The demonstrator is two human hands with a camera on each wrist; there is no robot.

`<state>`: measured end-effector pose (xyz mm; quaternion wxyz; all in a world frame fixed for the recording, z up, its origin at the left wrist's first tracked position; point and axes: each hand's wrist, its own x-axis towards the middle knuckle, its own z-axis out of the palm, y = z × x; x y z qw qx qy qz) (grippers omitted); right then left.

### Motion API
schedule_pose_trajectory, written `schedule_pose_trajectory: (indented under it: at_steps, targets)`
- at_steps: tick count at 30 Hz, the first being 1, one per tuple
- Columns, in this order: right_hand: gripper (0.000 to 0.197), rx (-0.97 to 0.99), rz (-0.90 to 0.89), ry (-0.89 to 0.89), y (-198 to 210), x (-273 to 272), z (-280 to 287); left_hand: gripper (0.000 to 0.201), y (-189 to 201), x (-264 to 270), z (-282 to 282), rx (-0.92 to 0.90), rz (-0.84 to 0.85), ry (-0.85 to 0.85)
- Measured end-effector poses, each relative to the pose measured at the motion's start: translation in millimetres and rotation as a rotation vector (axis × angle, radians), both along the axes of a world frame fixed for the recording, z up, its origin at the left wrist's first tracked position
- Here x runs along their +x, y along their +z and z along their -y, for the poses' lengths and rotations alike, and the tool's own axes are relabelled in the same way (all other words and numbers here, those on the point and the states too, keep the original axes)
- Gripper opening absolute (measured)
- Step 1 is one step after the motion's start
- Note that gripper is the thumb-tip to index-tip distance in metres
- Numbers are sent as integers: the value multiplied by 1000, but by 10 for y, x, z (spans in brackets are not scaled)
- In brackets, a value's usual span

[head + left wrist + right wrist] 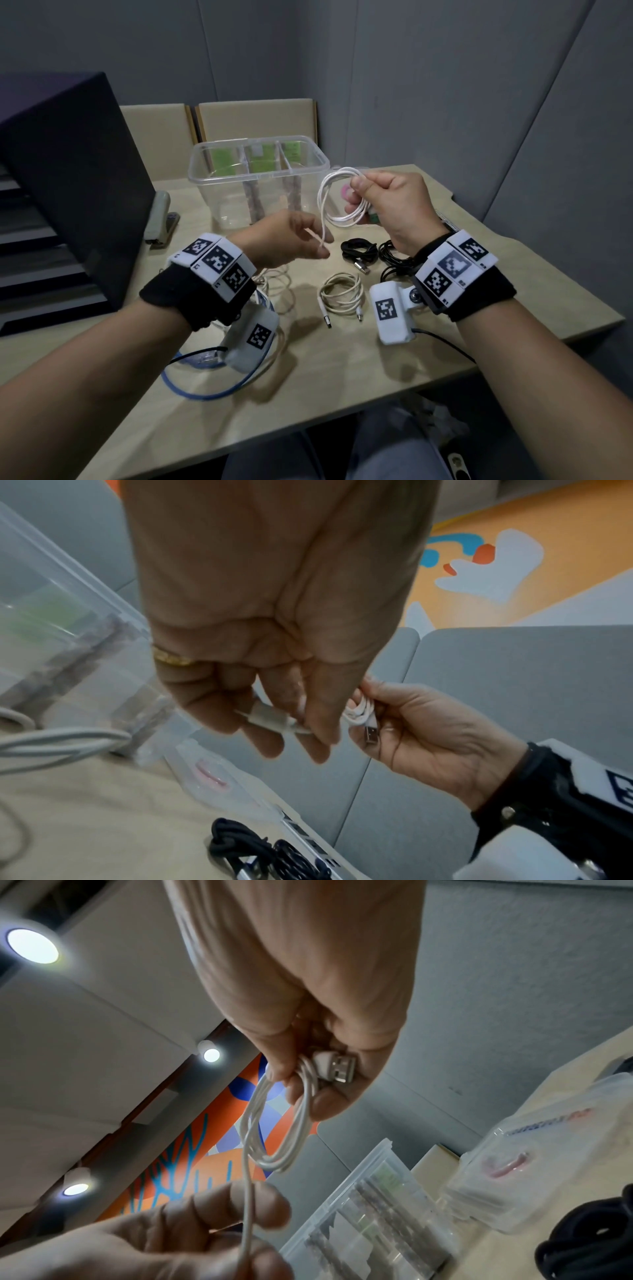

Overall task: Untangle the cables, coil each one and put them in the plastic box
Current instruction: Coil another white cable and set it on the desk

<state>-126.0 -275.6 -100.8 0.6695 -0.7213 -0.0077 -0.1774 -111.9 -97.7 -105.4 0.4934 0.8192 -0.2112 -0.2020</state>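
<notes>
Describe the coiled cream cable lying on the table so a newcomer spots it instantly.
On the pale wooden table, look nearer the viewer than the clear plastic box. The coiled cream cable lies between both wrists, plugs pointing toward the viewer; the neighbouring black cable coils are dark.

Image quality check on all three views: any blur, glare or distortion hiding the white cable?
Head view: wide-angle bending at the edges, even light, white cable sharp between left hand and right hand. Left wrist view: motion blur, plastic box smeared. Right wrist view: ceiling lights flare, left hand's fingers soft, USB plug readable.
</notes>
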Motion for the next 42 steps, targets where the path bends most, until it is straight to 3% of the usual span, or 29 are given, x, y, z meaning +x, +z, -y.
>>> schedule_pose_trajectory:
  at_steps: [3,6,9,14,18,22,28,32,42]
  targets:
    - [14,-22,-2,9,-16,3,4,8,39,-27,2,-120,-12,37]
    - [15,-40,4,-2,-23,5,27,10,68,12,-58,-21,89,38]
    - [16,-153,23,-53,-22,9,75,13,97,137,-168,19,215,163]
    - [9,-221,-70,52,-68,-14,84,20,123,296,-241,-117,354,413]
    - [19,-191,-111,124,-63,-33,33,23,44,317,-251,-89,425,460]
    - [15,-59,-86,196,-40,-51,1,23,-91,271,-195,-73,310,449]
    - [15,-17,-143,233,-80,-67,-68,14,-39,192,-35,-640,-105,474]
    - [16,0,-182,218,-113,-47,-67,25,12,141,-24,-656,-237,343]
    - [15,10,-200,121,-129,-29,-36,21,53,44,-40,-693,-417,115]
